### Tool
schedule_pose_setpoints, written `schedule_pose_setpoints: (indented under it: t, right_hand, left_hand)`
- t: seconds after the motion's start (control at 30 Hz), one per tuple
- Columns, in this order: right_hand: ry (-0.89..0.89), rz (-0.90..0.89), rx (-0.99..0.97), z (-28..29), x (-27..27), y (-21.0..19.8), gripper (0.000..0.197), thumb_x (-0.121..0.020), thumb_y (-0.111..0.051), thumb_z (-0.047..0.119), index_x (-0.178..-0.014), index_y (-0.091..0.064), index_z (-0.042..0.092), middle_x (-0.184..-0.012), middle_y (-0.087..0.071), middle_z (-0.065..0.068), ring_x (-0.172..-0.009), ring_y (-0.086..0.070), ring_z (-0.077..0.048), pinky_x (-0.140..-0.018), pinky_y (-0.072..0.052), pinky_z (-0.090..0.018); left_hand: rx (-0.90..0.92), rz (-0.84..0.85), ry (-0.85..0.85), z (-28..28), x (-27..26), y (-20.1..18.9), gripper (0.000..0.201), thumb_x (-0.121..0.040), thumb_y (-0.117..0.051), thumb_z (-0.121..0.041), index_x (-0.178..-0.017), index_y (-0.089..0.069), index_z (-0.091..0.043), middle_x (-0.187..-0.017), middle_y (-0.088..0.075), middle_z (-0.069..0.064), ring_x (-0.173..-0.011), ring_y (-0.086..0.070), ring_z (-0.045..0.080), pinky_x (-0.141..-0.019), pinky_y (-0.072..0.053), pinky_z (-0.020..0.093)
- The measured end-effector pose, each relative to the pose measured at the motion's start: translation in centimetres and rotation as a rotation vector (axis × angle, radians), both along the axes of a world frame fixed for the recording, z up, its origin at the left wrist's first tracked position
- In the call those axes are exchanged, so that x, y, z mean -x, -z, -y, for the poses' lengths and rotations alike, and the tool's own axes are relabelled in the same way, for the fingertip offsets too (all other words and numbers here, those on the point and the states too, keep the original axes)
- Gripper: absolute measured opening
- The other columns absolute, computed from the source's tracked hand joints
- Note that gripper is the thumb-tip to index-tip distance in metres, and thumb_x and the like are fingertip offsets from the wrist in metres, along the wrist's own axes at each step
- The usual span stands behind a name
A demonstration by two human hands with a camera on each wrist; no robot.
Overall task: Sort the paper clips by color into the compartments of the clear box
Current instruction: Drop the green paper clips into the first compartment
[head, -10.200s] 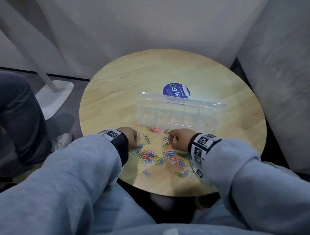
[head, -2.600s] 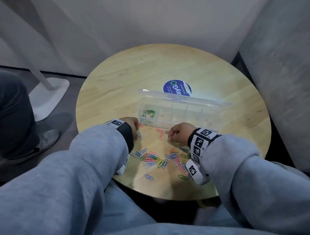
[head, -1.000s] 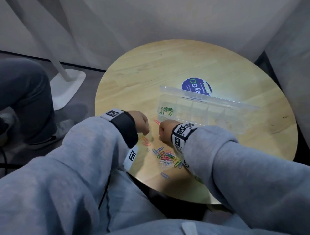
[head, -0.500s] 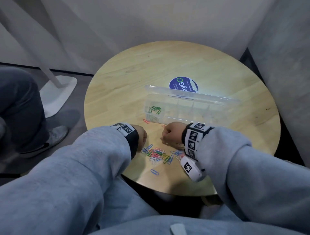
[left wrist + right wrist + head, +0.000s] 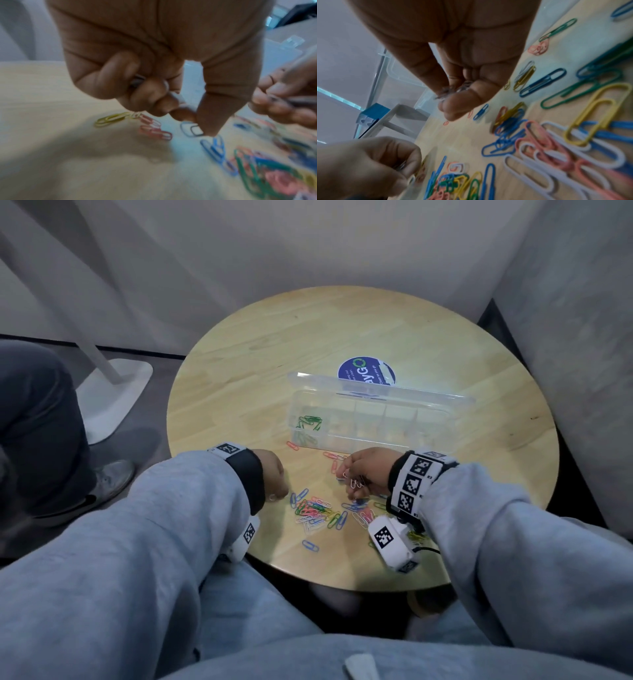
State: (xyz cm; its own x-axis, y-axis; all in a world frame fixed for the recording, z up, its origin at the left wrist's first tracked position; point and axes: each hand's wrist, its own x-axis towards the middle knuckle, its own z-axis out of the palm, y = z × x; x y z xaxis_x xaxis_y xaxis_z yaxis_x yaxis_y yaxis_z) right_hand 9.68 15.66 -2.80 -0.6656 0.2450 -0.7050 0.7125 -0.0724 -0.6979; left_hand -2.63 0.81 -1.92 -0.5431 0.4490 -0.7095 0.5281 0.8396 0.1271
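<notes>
The clear box (image 5: 442,419) stands open on the round table, with green clips (image 5: 310,422) in its leftmost compartment. A mixed pile of coloured paper clips (image 5: 318,511) lies in front of it. My left hand (image 5: 282,494) is at the pile's left edge. In the left wrist view its thumb and forefinger (image 5: 197,124) pinch a white clip (image 5: 192,128) on the wood, with more pale clips tucked under the curled fingers. My right hand (image 5: 352,481) hovers just above the pile's right side and holds a bunch of white clips (image 5: 453,89) between thumb and fingers.
A round blue sticker (image 5: 366,371) lies behind the box. Loose pink clips (image 5: 330,455) lie between the box and the pile, and a single blue clip (image 5: 310,546) sits near the table's front edge. Another person's leg and shoe (image 5: 109,477) are to the left.
The green clips have gone into the leftmost compartment since the earliest frame. Both hands have stayed at the pile; the left has shifted slightly to its left edge.
</notes>
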Motion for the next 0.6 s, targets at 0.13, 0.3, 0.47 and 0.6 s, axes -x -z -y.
schedule_pose_setpoints:
  t: [0.13,0.3,0.47,0.6]
  right_hand:
    - [-0.161,0.059,-0.111,0.9,0.3,-0.2,0.020,-0.089,-0.046,0.001,-0.072,-0.047,0.011,-0.060,-0.048,-0.012,-0.046,-0.039,-0.019,-0.042,-0.032,-0.020]
    - [-0.490,0.092,-0.479,2.4,1.1,-0.9,0.019,-0.084,-0.062,0.022,-0.069,-0.051,0.021,-0.064,-0.056,0.000,-0.051,-0.056,-0.011,-0.053,-0.046,-0.019]
    - [-0.794,0.216,-0.808,3.5,1.7,-0.7,0.011,-0.081,-0.061,0.031,-0.081,-0.056,0.021,-0.090,-0.064,-0.001,-0.084,-0.060,-0.022,-0.077,-0.051,-0.030]
    - [-0.853,0.268,-0.815,3.8,2.3,0.3,0.009,-0.078,-0.061,0.026,-0.073,-0.055,0.022,-0.074,-0.054,0.001,-0.070,-0.048,-0.018,-0.064,-0.044,-0.027]
  left_hand:
    - [-0.165,0.228,-0.223,0.2,0.7,-0.9,0.005,-0.063,-0.056,-0.014,-0.059,-0.054,-0.012,-0.066,-0.059,0.007,-0.067,-0.050,0.025,-0.055,-0.038,0.020]
    - [-0.450,0.452,-0.528,0.4,1.1,-1.4,0.029,-0.088,-0.034,0.006,-0.062,-0.042,-0.005,-0.071,-0.049,0.012,-0.031,-0.046,0.007,-0.029,-0.036,0.011]
    - [-0.550,0.567,-0.684,0.9,1.5,-2.1,0.016,-0.079,-0.043,0.000,-0.067,-0.040,-0.010,-0.066,-0.044,0.007,-0.041,-0.041,0.010,-0.032,-0.031,0.009]
    - [-0.636,0.639,-0.800,1.3,1.7,-2.5,0.023,-0.093,-0.035,-0.005,-0.079,-0.051,-0.013,-0.062,-0.040,0.002,-0.032,-0.041,0.006,-0.032,-0.034,0.010]
